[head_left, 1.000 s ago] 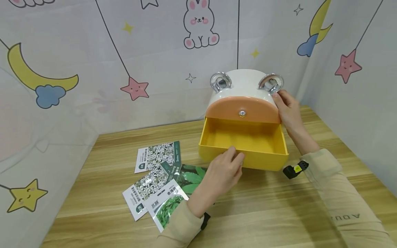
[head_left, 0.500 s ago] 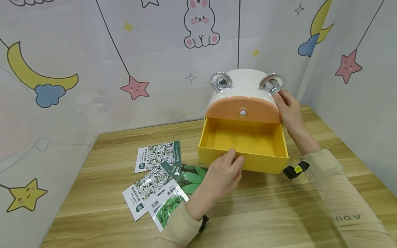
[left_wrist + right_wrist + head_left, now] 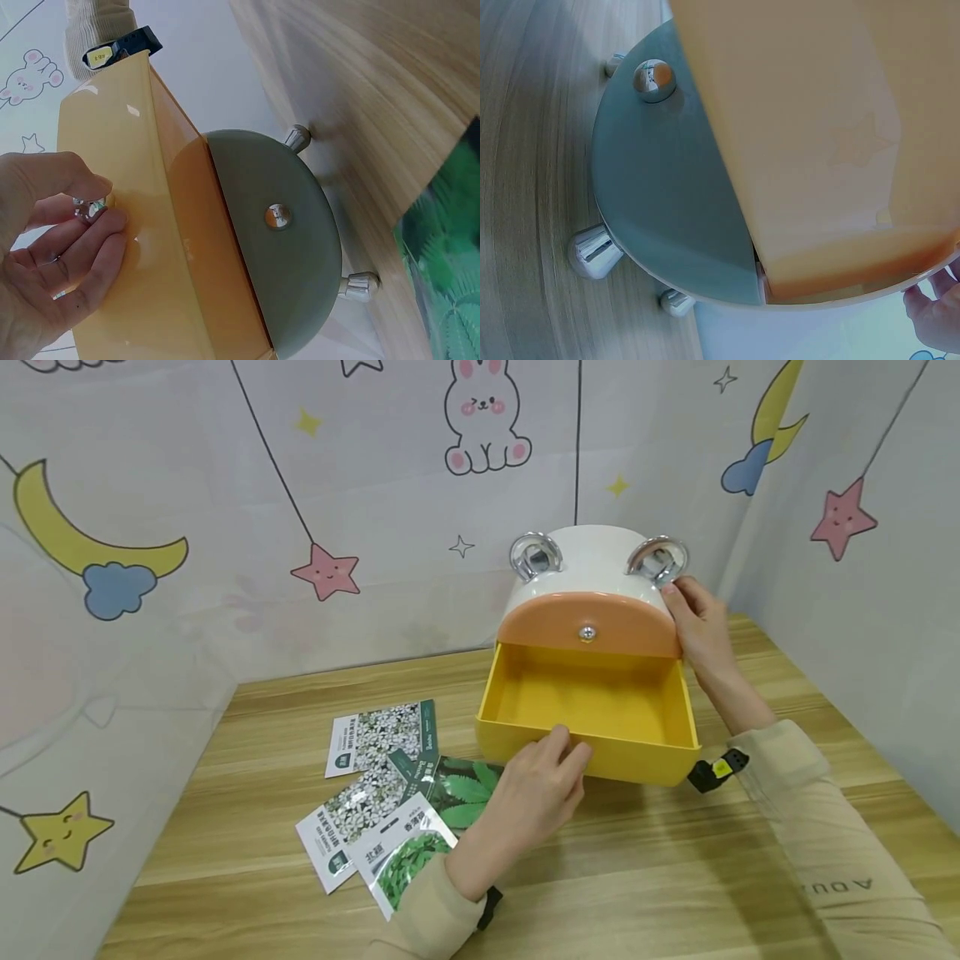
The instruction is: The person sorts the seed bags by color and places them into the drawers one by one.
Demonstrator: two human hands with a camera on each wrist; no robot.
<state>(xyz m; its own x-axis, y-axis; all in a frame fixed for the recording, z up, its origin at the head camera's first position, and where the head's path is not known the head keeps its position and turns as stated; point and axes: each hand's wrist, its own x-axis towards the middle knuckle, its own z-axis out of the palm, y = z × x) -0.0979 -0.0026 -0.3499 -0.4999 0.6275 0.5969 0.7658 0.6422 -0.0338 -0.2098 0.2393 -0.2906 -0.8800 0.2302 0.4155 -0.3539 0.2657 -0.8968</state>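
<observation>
**Lead:** Your left hand [image 3: 536,785], lower centre of the head frame. What is it doing?

**Assessor:** Gripping. In your left wrist view, its thumb and fingers pinch a clear knob [image 3: 91,210] on the front of the yellow drawer [image 3: 645,762]. From the head camera, your fingers cover that knob.

**Lead:** And the right?

**Assessor:** Your right hand [image 3: 701,627], right of centre, holds the side of the cabinet [image 3: 596,552], with its thumb near the base of a silver ring [image 3: 657,560]. In your right wrist view, only part of it enters at the lower right, with fingertips touching the rim.

**Lead:** Position of the drawer?

**Assessor:** Right of centre in the head frame. It stands open, projecting towards you from beneath the orange panel [image 3: 551,622], its inner floor visible. Your wrist views show a grey-green front [image 3: 262,195] below it, fitted with a round knob and silver feet.

**Lead:** Other items near you?

**Assessor:** Four packets on the wooden table [image 3: 637,877], left of centre. Two show white flowers: an upper packet [image 3: 390,735] and a lower packet [image 3: 367,806]. A leaf packet [image 3: 461,789] is partly hidden behind your left hand and forearm. A white-bordered packet [image 3: 405,856] overlaps the lower one, beside your left cuff.
</observation>
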